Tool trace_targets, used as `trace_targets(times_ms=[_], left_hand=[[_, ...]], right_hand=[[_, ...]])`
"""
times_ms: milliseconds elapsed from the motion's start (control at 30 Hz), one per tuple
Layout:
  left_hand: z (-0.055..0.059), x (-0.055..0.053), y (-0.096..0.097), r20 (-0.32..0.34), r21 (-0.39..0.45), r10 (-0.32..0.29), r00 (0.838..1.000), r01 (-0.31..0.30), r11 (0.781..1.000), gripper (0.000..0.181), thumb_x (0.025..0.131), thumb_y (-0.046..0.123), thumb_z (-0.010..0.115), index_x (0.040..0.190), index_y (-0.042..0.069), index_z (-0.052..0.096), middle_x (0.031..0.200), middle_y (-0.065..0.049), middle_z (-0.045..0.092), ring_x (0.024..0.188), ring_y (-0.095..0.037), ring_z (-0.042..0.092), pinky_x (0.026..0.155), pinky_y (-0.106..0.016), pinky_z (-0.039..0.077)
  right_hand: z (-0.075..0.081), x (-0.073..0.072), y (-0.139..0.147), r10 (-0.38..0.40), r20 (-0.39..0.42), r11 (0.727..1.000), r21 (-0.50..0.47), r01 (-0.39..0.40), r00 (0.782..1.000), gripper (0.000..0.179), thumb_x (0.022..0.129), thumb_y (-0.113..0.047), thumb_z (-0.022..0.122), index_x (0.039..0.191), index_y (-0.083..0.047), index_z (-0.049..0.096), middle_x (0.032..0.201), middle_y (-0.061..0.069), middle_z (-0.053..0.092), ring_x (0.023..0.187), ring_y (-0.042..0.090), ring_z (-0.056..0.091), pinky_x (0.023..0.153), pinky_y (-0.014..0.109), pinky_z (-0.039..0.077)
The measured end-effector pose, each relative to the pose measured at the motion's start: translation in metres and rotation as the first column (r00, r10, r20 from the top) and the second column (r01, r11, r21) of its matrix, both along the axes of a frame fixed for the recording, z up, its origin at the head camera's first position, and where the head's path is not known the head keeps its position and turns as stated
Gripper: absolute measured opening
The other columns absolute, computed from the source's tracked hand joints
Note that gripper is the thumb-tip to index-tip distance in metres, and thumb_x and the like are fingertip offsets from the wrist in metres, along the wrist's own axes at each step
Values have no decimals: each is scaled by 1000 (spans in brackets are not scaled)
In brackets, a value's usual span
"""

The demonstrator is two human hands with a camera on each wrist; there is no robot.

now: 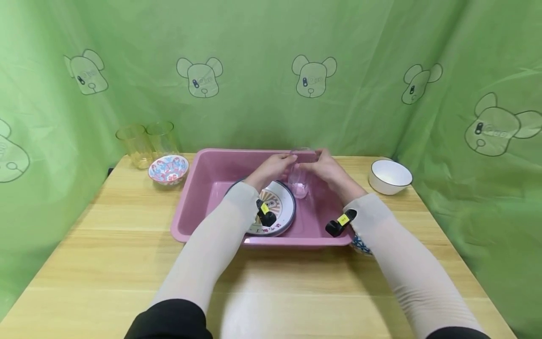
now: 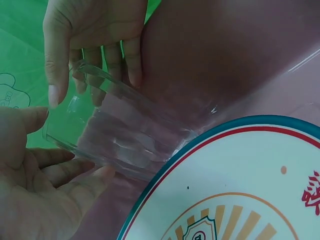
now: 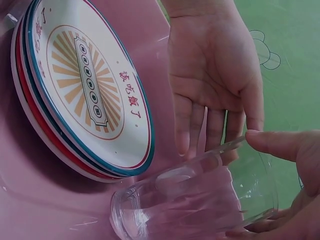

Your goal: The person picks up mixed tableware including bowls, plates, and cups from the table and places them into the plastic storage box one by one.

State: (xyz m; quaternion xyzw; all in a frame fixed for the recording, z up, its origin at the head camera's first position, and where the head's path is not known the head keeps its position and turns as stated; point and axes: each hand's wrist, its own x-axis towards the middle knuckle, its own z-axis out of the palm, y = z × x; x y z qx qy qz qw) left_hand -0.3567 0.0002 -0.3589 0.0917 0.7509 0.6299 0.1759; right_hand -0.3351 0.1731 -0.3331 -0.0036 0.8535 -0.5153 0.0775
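Note:
A clear drinking glass [image 1: 298, 184] stands tilted inside the pink basin [image 1: 179, 221], to the right of the plates. My left hand [image 1: 272, 170] holds it near the rim from the left, with the thumb at the rim and fingers along the side. From the other side my right hand [image 1: 331, 173] grips the same rim, its thumb on the edge, as the right wrist view shows. Close to the glass lies a stack of white plates [image 3: 95, 85] with teal and red rims, partly covered by my left wrist in the head view.
Two yellow glasses [image 1: 137, 148] stand at the back left behind a patterned bowl [image 1: 168, 169]. A white bowl [image 1: 390, 177] with a dark rim sits at the right. Beside the basin's front right corner, a blue patterned bowl [image 1: 361, 246] is mostly hidden by my right sleeve.

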Motion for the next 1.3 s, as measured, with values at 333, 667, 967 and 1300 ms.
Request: trace_targets(times_ms=[333,667,967,1300], left_hand=[[-2,0,-5,-1,-16,-16,1000,16,1000,49,104,31,47,143,0,44,125,-14,61,114,-27,57,100,-40,49],[0,2,-13,-43,-92,-74,996,70,993,52,105,33,45,145,0,42,135,-17,55,118,-28,56,102,-40,47],[9,5,-26,-109,-199,-102,989,79,977,58,103,43,44,149,7,40,149,-15,43,132,-31,45,109,-42,40],[31,6,-51,-222,-421,-134,966,29,907,63,103,51,38,148,7,41,151,-15,41,140,-32,34,117,-46,23]], right_hand=[[0,2,-2,46,74,999,-19,-45,996,93,87,-16,74,151,6,10,149,29,28,131,42,40,108,52,38],[0,3,-2,69,87,997,25,-71,994,92,88,-18,74,150,4,11,147,27,31,126,40,44,105,49,42],[10,6,8,142,76,985,91,-149,987,96,86,-25,76,152,3,12,149,27,32,133,42,38,110,54,34],[26,14,23,123,49,977,171,-129,991,103,88,-35,73,155,-1,3,154,29,24,133,42,38,111,51,35]])
